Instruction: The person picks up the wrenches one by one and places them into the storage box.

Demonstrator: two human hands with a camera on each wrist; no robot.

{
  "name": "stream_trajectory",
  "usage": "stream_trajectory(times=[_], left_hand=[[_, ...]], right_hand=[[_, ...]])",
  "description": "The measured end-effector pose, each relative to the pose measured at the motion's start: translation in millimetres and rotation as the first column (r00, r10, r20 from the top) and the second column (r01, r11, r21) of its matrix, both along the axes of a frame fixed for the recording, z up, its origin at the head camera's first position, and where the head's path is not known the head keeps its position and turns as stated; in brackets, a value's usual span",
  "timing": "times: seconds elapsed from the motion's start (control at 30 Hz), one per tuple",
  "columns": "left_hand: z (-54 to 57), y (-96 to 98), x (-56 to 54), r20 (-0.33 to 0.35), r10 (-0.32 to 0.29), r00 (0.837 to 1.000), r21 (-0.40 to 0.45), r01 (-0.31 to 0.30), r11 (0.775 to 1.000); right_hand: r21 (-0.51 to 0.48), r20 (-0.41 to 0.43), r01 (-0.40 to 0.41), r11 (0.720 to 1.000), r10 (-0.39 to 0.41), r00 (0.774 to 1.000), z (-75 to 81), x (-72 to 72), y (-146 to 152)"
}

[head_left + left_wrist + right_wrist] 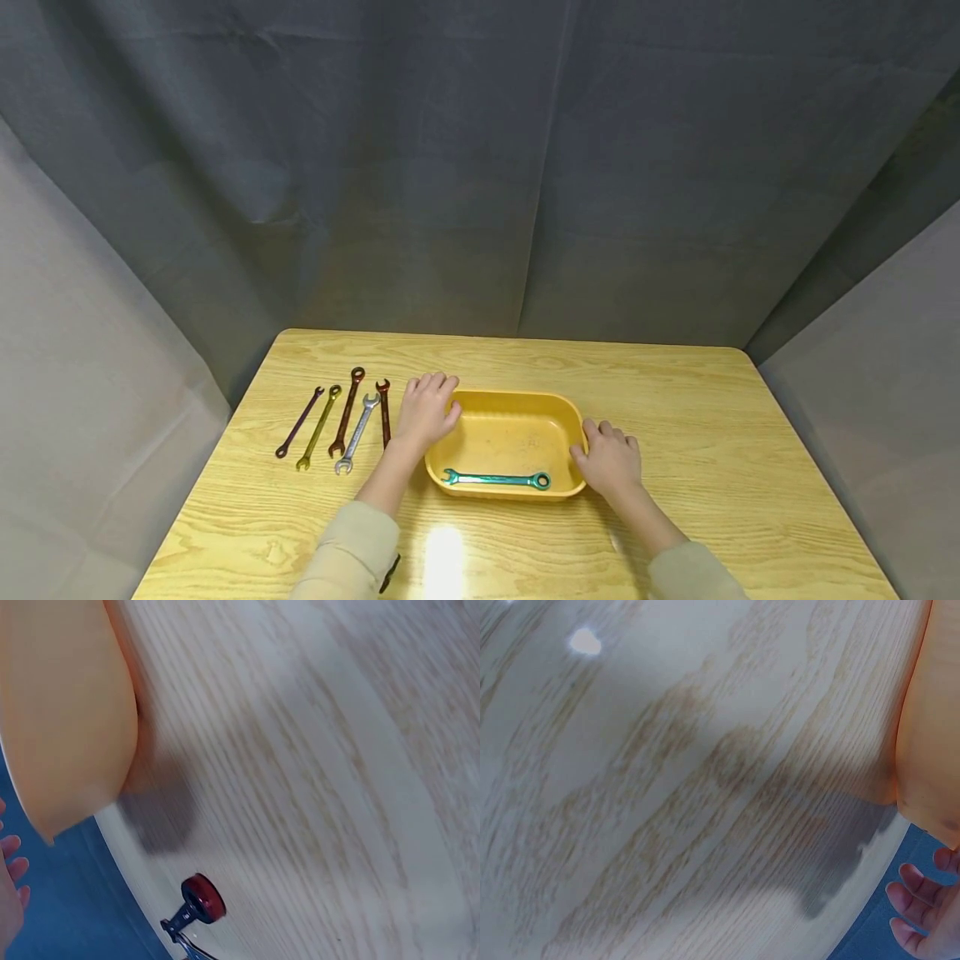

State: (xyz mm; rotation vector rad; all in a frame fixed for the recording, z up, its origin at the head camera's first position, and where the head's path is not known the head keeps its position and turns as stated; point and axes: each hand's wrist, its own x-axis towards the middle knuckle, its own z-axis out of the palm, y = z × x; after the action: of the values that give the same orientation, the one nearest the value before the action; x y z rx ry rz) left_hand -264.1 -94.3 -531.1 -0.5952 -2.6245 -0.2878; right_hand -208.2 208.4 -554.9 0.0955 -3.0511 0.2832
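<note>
Between my two hands stands a yellow plastic basin (pixel 517 400), with a teal combination wrench (pixel 491 479) lying along its near side. My left hand (pixel 426 410) is at the far left corner, its thumb over the rim and its fingers loosely bent. At the right end, my right hand (pixel 611 460) has its thumb at the rim. In the right wrist view its fingers (pixel 911 900) curve loosely beside the basin wall, with a gap between. Left of the basin lie a purple wrench (pixel 300 422), a yellow-green one (pixel 319 427), a silver one (pixel 357 433) and two reddish-brown ones (pixel 347 412).
All of this is on a light wood-grain table (pixel 720 467). A dark grey curtain (pixel 480 167) hangs behind it, with pale panels (pixel 97 400) on both sides. Under my left forearm, part of the nearest reddish-brown wrench (pixel 384 408) is hidden.
</note>
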Motion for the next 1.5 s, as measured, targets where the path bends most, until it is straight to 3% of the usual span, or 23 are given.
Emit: stream_trajectory(times=[0.27, 0.53, 0.83, 1.07, 1.3, 1.5], left_hand=[[-2.6, -15.7, -3.0, 0.028, 0.105, 0.994, 0.042, -0.106, 0.993], [-8.0, -29.1, -3.1, 0.105, 0.235, 0.966, 0.063, -0.242, 0.968], [-19.6, -39.8, -1.3, 0.183, 0.292, 0.939, 0.080, -0.310, 0.947], [-31.4, -47.0, -0.1, 0.196, 0.315, 0.929, 0.089, -0.337, 0.937], [-40.8, -55.1, -0.4, 0.242, 0.361, 0.901, 0.062, -0.385, 0.921], [-44.4, -58.9, 0.5, 0.282, 0.379, 0.881, 0.115, -0.423, 0.899]], right_hand=[[-0.001, -0.006, -0.002, 1.000, 0.002, 1.000, -0.5, 0.5, 0], [-0.004, -0.013, -0.007, 1.000, 0.007, 1.000, 0.1, 1.6, 0], [-0.002, -0.015, -0.008, 1.000, 0.008, 1.000, -0.1, 1.0, 0], [-0.002, -0.017, -0.007, 1.000, 0.007, 1.000, -1.0, 0.7, 0], [-0.012, -0.019, -0.004, 1.000, 0.004, 1.000, -0.7, 1.4, 0], [-0.011, -0.015, -0.007, 1.000, 0.007, 1.000, 0.2, 1.4, 0]])
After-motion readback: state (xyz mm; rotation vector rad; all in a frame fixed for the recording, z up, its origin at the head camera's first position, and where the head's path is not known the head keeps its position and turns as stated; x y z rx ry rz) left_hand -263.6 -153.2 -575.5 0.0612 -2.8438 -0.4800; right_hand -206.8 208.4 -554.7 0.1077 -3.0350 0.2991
